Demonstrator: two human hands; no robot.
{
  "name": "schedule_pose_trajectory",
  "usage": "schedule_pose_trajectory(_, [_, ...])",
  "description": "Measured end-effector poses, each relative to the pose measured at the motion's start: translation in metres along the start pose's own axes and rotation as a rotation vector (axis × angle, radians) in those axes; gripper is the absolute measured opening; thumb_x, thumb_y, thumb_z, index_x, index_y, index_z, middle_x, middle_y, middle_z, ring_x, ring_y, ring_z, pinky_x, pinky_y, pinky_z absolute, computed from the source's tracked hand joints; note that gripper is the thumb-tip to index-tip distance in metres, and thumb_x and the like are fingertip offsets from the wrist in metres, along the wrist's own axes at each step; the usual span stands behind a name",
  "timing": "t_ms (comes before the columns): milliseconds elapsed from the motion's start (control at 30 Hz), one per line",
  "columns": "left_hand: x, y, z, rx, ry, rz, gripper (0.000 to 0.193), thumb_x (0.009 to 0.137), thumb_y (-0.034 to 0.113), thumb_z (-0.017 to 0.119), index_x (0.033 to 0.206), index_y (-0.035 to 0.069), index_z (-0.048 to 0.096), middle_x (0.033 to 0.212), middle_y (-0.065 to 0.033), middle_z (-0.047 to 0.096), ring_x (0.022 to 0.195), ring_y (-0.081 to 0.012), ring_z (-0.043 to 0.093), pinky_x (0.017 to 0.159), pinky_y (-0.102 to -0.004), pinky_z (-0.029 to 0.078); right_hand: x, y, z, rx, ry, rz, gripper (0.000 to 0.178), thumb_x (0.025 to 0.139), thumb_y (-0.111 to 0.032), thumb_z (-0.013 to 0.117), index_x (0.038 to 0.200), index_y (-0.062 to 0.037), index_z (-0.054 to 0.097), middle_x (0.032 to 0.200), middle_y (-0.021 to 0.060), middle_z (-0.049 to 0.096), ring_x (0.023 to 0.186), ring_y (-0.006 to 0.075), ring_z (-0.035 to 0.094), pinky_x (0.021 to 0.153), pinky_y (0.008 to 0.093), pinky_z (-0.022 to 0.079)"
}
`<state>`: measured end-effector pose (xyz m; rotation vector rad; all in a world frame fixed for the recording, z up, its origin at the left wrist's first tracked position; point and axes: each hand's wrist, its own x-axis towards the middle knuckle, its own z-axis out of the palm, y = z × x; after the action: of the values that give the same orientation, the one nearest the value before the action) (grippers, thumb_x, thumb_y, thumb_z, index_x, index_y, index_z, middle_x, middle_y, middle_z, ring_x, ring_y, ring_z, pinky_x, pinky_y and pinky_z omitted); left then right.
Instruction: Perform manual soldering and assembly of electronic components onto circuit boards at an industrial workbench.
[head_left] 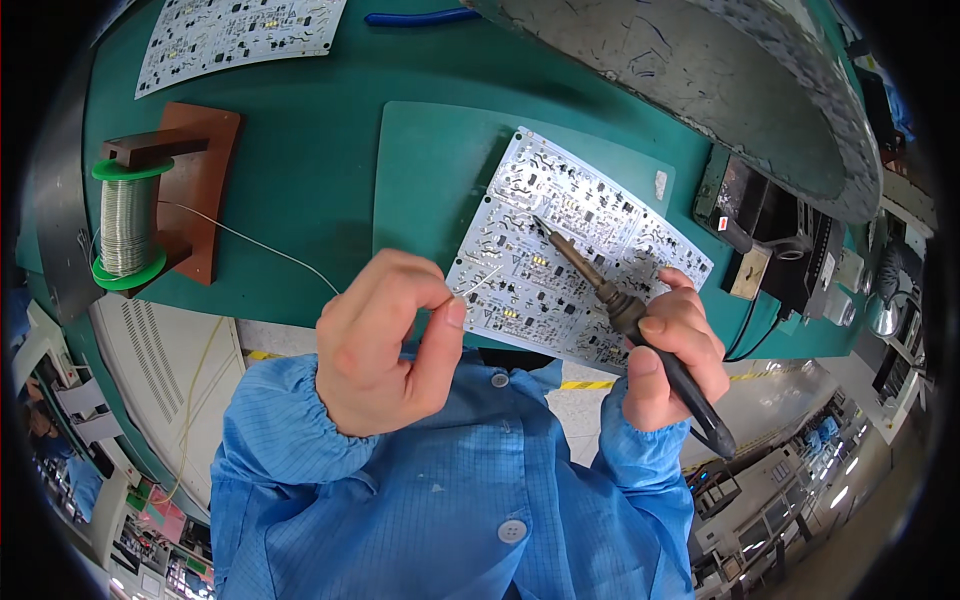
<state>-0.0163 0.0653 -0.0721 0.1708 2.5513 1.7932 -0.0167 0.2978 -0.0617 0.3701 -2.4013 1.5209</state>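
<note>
In front of me a white circuit board (560,285) with many small dark parts lies slanted on a green mat (430,170). My left hand (385,345) is closed, pinching solder wire (480,280) between thumb and forefinger. The short free end reaches over the board's left edge. From behind the hand the wire runs back to a spool (128,228) with green flanges on a brown stand. A soldering iron (590,270) is gripped in my right hand (678,355) by its black handle. Its tip is over the upper middle of the board; contact cannot be made out.
A second circuit board (240,40) lies at the far left, near a blue-handled tool (420,18). A large grey curved metal piece (700,90) overhangs the far right. Beyond the board's right side stands a dark soldering station (770,220) with a black cable.
</note>
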Motion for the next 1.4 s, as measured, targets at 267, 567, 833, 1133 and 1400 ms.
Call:
schedule_pose_trajectory(267, [0.013, -0.002, 0.005, 0.051, 0.03, 0.0, 0.013, 0.07, -0.006, 0.065, 0.074, 0.002, 0.055, 0.096, -0.0153, 0.061, 0.056, -0.0164, 0.057, 0.047, -0.0263, 0.043, -0.002, 0.003, -0.004, 0.034, 0.006, 0.015, 0.019, 0.073, -0.018, 0.068, 0.082, -0.0026, 0.061, 0.062, 0.0068, 0.055, 0.058, 0.0199, 0.051, 0.08, 0.0483, 0.046])
schedule_pose_trajectory(567, [0.024, -0.008, 0.02, 0.021, 0.055, 0.008, 0.012, 0.069, -0.005, 0.065, 0.071, 0.002, 0.055, 0.101, -0.0159, 0.061, 0.056, -0.0181, 0.059, 0.047, -0.0275, 0.045, 0.0, 0.004, -0.002, 0.067, 0.018, 0.028, 0.02, 0.073, -0.018, 0.069, 0.082, -0.0023, 0.061, 0.061, 0.0065, 0.054, 0.057, 0.0197, 0.05, 0.078, 0.0478, 0.046])
schedule_pose_trajectory(833, [0.028, -0.008, 0.023, 0.081, 0.059, 0.039, 0.013, 0.069, -0.005, 0.065, 0.072, 0.002, 0.055, 0.099, -0.0134, 0.06, 0.055, -0.0187, 0.059, 0.046, -0.028, 0.045, 0.002, 0.005, 0.002, 0.071, 0.017, 0.036, 0.019, 0.073, -0.017, 0.068, 0.081, -0.0016, 0.061, 0.062, 0.0072, 0.055, 0.057, 0.0202, 0.051, 0.079, 0.0477, 0.046])
schedule_pose_trajectory(1133, [0.029, -0.007, 0.024, 0.068, 0.062, 0.036, 0.013, 0.069, -0.006, 0.065, 0.072, 0.002, 0.055, 0.1, -0.0133, 0.06, 0.055, -0.0181, 0.06, 0.045, -0.0279, 0.046, 0.001, 0.005, 0.0, 0.065, 0.008, 0.055, 0.018, 0.073, -0.016, 0.068, 0.081, -0.0012, 0.061, 0.063, 0.0081, 0.058, 0.057, 0.0204, 0.053, 0.078, 0.0476, 0.047])
schedule_pose_trajectory(1400, [0.027, -0.011, 0.026, 0.031, 0.076, 0.053, 0.009, 0.073, -0.008, 0.063, 0.073, -0.002, 0.056, 0.105, -0.0123, 0.059, 0.047, -0.0015, 0.041, 0.04, -0.02, 0.031, 0.002, 0.004, 0.002, 0.062, 0.014, 0.044, 0.019, 0.074, -0.017, 0.068, 0.08, -0.0012, 0.061, 0.063, 0.0079, 0.058, 0.057, 0.0203, 0.053, 0.077, 0.0474, 0.047])
